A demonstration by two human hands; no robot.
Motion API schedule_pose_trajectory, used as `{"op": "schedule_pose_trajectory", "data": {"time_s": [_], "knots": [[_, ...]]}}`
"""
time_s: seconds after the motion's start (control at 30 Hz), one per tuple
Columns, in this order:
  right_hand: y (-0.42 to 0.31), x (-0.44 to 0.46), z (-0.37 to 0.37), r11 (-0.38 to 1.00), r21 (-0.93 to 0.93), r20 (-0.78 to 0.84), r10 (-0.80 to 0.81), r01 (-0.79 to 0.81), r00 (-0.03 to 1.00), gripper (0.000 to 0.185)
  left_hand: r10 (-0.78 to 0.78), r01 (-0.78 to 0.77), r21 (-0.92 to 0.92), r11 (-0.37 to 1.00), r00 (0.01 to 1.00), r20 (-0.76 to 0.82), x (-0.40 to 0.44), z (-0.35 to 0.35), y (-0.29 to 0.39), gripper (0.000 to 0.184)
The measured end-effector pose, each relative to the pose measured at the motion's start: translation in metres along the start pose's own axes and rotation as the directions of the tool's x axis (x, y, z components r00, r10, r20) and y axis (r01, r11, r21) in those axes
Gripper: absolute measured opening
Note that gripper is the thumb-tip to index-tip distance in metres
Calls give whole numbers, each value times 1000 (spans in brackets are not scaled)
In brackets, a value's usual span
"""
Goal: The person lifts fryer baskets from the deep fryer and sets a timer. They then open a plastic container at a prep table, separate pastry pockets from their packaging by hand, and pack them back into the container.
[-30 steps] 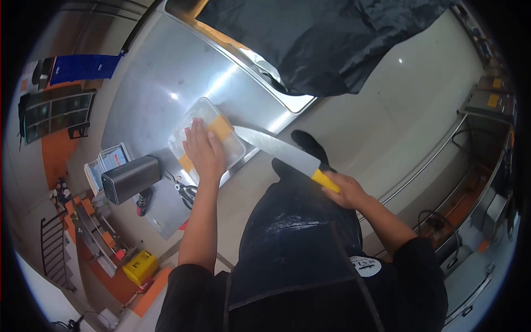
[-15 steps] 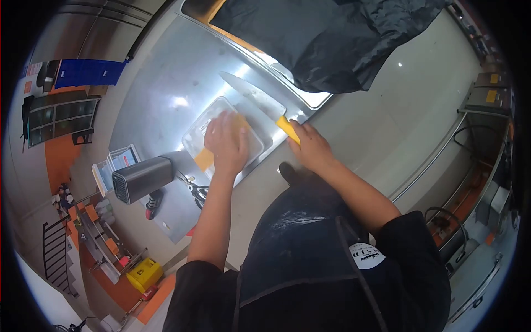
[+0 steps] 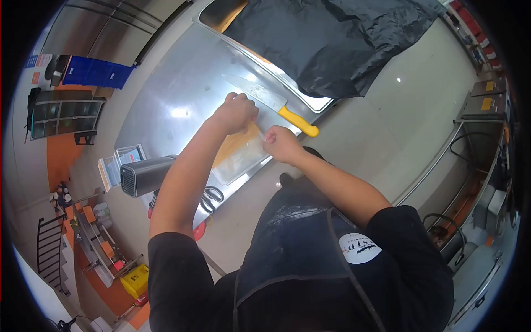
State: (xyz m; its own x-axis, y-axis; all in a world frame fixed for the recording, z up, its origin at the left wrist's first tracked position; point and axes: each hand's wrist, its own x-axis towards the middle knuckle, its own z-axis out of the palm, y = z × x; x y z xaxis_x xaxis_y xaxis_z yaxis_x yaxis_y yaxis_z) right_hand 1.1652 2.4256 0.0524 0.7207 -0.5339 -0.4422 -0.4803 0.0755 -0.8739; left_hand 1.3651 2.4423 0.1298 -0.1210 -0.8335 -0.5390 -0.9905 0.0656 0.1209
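A clear plastic container [image 3: 228,176] lies near the table's front edge, with a flat yellow-orange slab [image 3: 237,145] in or under it; which one is unclear. My left hand [image 3: 237,113] is bent over its far end, fingers curled down around the edge. At the near right side, my right hand [image 3: 281,145] is closed, with thumb and fingertips pinched at the container's rim. Just beyond both hands a large knife [image 3: 298,122] with a yellow handle rests on the steel table, its handle jutting over the edge. Neither hand touches it.
Black plastic sheeting [image 3: 321,44] covers part of a metal tray [image 3: 318,104] at the back of the steel table [image 3: 160,94]. To the left are a dark grey box-shaped device [image 3: 145,176], a clear holder [image 3: 128,155] and black-handled scissors [image 3: 210,198].
My right hand has let go of the knife, which now lies on the table, and has moved left to the container. My left hand has shifted to the container's far end.
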Motion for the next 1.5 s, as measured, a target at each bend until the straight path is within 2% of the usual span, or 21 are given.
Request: {"op": "schedule_pose_trajectory", "data": {"time_s": [0.17,0.27,0.37,0.47,0.57,0.6,0.67,0.77,0.83,0.9,0.93,1.0,1.03,1.07,1.17,1.27,1.37,1.5], "knots": [[-12,-15,2,967,-205,-58,-170,155,984,22,130,-134,-21,991,983,-129,-4,9,-6,35],[5,-11,16,914,-263,-173,-358,308,917,20,160,-170,-38,985,970,-185,-9,11,-7,35],[8,-12,15,903,-289,-154,-371,317,916,20,171,-195,-68,978,949,-266,-10,22,-9,33],[8,-11,11,928,-290,-111,-276,234,955,20,115,-134,-52,990,958,-264,-19,17,2,33],[0,-6,-3,988,-124,-19,-96,93,995,15,45,-77,-85,993,943,-328,-32,23,1,55],[6,-3,-3,990,-56,-70,-129,125,989,13,-93,48,-131,990,926,-365,-43,24,6,67],[7,0,-6,984,-95,-86,-158,149,984,14,-354,282,-225,932,837,-417,-79,27,26,93],[12,1,-4,970,-144,-128,-216,197,968,19,-642,410,-524,747,648,-409,-110,107,29,111],[16,-4,-3,965,-166,-150,-230,204,962,23,-887,409,-794,450,305,-345,-108,149,52,100],[17,-9,-5,964,-186,-160,-221,191,962,28,-991,158,-981,113,94,-99,-99,195,67,89],[18,-11,-7,978,-140,-133,-175,156,976,30,-998,-5,-998,-59,18,59,-97,203,74,83],[22,-18,-10,996,-56,-75,-72,68,995,33,-995,-50,-995,-91,49,89,-99,208,83,72],[27,-17,-10,997,-46,-100,-66,62,993,34,-993,-77,-991,-106,64,101,-99,204,88,67],[33,-14,-7,998,-35,-123,-64,60,990,34,-997,-76,-994,-76,25,74,-98,201,93,57],[36,-12,-2,991,-100,-184,-110,92,977,34,-996,-36,-998,-60,62,58,-103,198,94,54],[28,-17,3,977,-186,-214,-141,101,966,31,-999,59,-998,-12,48,15,-102,204,94,53],[25,-19,5,966,-228,-256,-183,124,949,31,-998,109,-992,-58,-10,57,-95,198,105,54],[25,-15,5,943,-291,-292,-247,160,924,32,-993,103,-991,-90,-88,81,-85,195,114,54]]}}
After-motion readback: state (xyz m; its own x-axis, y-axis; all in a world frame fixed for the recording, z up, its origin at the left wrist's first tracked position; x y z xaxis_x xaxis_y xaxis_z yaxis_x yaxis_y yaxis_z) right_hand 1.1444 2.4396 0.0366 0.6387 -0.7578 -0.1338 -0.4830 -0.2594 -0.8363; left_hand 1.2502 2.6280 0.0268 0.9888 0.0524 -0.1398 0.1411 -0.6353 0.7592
